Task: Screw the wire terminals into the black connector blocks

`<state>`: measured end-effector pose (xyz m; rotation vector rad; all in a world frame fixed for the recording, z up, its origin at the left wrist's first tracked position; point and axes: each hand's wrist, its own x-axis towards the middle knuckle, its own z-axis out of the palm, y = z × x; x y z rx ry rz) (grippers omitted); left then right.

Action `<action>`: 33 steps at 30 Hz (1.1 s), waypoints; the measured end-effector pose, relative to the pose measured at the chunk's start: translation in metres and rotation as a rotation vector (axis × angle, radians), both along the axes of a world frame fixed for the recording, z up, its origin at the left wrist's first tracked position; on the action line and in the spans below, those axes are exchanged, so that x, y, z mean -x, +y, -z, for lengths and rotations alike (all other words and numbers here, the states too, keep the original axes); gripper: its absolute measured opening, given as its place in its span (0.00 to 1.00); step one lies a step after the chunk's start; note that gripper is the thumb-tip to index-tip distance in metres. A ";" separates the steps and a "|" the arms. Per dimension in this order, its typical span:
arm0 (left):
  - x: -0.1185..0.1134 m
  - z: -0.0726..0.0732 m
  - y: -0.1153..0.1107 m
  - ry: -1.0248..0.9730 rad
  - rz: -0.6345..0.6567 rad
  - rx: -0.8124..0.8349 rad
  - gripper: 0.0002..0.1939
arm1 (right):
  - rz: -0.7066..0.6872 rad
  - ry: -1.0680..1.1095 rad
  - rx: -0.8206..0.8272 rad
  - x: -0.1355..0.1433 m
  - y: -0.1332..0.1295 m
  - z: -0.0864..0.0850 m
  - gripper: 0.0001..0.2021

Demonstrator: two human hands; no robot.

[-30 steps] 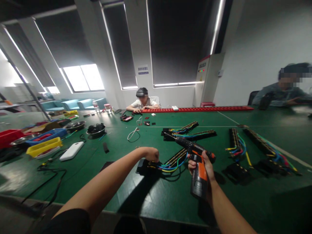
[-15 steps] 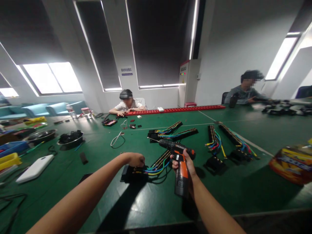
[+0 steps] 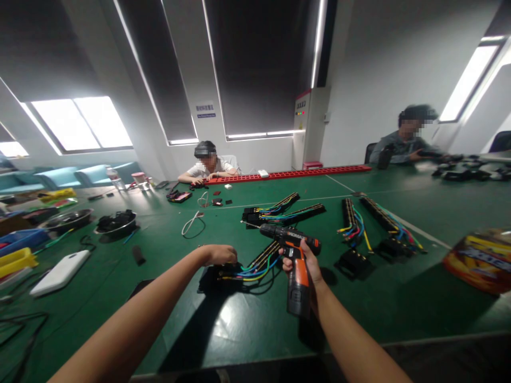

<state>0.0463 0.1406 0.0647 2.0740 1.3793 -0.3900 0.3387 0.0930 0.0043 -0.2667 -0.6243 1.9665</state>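
My right hand (image 3: pixel 306 260) is wrapped round the handle of a black and orange drill (image 3: pixel 297 266), its long bit pointing left. My left hand (image 3: pixel 221 255) is closed at the top of a black block (image 3: pixel 209 279); whatever its fingers hold is hidden. Blue, green and yellow wires (image 3: pixel 255 275) run from that block to a black strip with gold contacts (image 3: pixel 264 255), partly behind the drill. Beyond the drill lie more wired strips (image 3: pixel 303 211) with black blocks. Two others (image 3: pixel 353 221) rest to the right.
The green table (image 3: pixel 247 340) holds a white case (image 3: pixel 59 272), a metal bowl of black parts (image 3: pixel 115 223) and yellow and blue trays at left. A shiny orange bag (image 3: pixel 479 260) sits at right. A red rail (image 3: pixel 287 174) and two people are across the table.
My left hand has shifted slightly up and its fingers have changed position on the block. My right hand keeps the drill in nearly the same place. The view has tilted slightly.
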 end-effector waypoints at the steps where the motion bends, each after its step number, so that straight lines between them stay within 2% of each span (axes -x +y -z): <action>1: 0.000 0.001 0.002 -0.002 0.004 0.002 0.19 | -0.004 -0.002 0.003 0.000 0.000 0.000 0.20; 8: 0.000 0.010 0.004 -0.015 -0.010 0.002 0.19 | -0.012 -0.021 0.002 -0.001 0.000 0.002 0.23; 13: 0.003 0.010 0.000 -0.013 -0.023 -0.001 0.19 | -0.018 -0.059 0.002 0.000 0.004 0.009 0.28; 19: 0.010 0.008 -0.001 -0.104 -0.032 -0.162 0.19 | 0.010 -0.098 0.012 0.003 0.011 0.019 0.30; 28: 0.049 0.000 0.000 -0.196 -0.212 -0.253 0.16 | -0.045 -0.072 0.024 -0.001 0.005 0.012 0.28; 33: 0.055 -0.003 -0.006 -0.291 -0.299 -0.318 0.12 | -0.088 -0.091 0.029 -0.004 0.004 0.013 0.28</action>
